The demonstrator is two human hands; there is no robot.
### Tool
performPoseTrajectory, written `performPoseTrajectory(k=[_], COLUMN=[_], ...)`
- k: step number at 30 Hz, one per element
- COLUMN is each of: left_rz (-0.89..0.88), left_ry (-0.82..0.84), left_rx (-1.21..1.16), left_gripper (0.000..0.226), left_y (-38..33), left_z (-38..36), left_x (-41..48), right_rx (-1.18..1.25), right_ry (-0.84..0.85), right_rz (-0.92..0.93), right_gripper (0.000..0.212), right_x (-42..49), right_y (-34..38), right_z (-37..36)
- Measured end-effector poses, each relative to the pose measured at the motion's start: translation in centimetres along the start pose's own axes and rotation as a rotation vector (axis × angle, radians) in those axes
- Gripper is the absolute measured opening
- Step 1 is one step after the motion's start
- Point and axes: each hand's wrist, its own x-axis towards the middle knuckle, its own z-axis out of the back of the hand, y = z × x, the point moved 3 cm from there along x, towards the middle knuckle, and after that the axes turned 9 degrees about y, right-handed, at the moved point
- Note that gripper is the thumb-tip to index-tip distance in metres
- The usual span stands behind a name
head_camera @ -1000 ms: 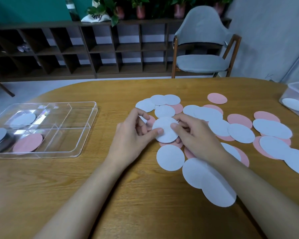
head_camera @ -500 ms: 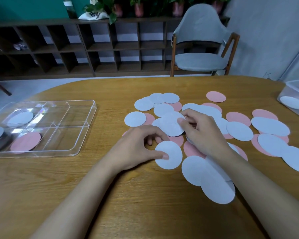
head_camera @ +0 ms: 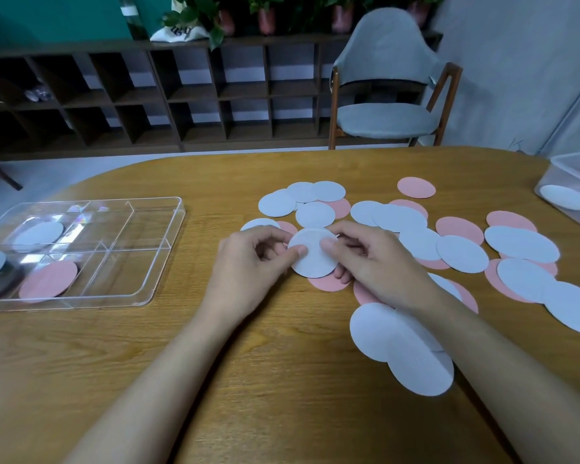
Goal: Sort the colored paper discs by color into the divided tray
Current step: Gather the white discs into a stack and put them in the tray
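White paper disc (head_camera: 310,259) pinched by its edges between left hand (head_camera: 248,266) and right hand (head_camera: 379,262), just above loose pink and white discs (head_camera: 462,252) on the wooden table (head_camera: 282,380). Well apart to the left, clear divided tray (head_camera: 81,304) holding a pink disc (head_camera: 47,279).

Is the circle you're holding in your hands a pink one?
No, the disc pinched between the left hand and the right hand is white; a pink disc lies below it.
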Motion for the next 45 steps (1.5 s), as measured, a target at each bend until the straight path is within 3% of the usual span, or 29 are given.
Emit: performPoseTrajectory(k=[3, 6, 8, 16, 20, 25, 35, 39, 45], left_rz=[-0.086, -0.126, -0.146, -0.163, -0.241, -0.346, -0.252, -0.141, -0.133], left_ry=[-0.025, 0.145, 0.246, 0.258, 0.258, 0.082, -0.132, -0.132, -0.119], left_rx=[0.151, 0.377, 0.503, 0.503, 0.553, 0.551, 0.285, 0.148, 0.192], left_gripper=[0.016, 0.049, 0.059, 0.051, 0.030, 0.030, 0.011, 0.012, 0.011], left_y=[-0.3, 0.7, 1.1, 1.1, 0.4, -0.4, -0.9, -1.0, -1.1], left_z=[-0.4, -1.0, -1.3, -1.0, -0.8, -0.3, -0.3, -0.4, -1.1], left_x=[-0.1, 0.5, 0.6, 0.7, 0.5, 0.0, 0.1, 0.2, 0.7], right_rx=[-0.135, -0.187, -0.181, -0.152, -0.158, -0.105, 0.019, 0.011, -0.087], right_ry=[-0.056, -0.136, -0.178, -0.300, -0.290, -0.250, -0.098, -0.035, -0.093], right_rz=[0.014, -0.003, -0.016, -0.094, -0.106, -0.081, -0.073, -0.046, -0.024], right_gripper=[0.020, 0.018, 0.016, 0.021, 0.021, 0.020, 0.027, 0.021, 0.017], right_x=[0.1, 0.2, 0.4, 0.6, 0.6, 0.6, 0.5, 0.3, 0.3], right_y=[-0.4, -0.9, -1.4, -2.2, -2.1, -1.8, -1.1, -0.5, -0.7], right_z=[0.4, 1.6, 2.3, 3.1, 3.0, 2.4, 1.0, 0.4, 1.1])
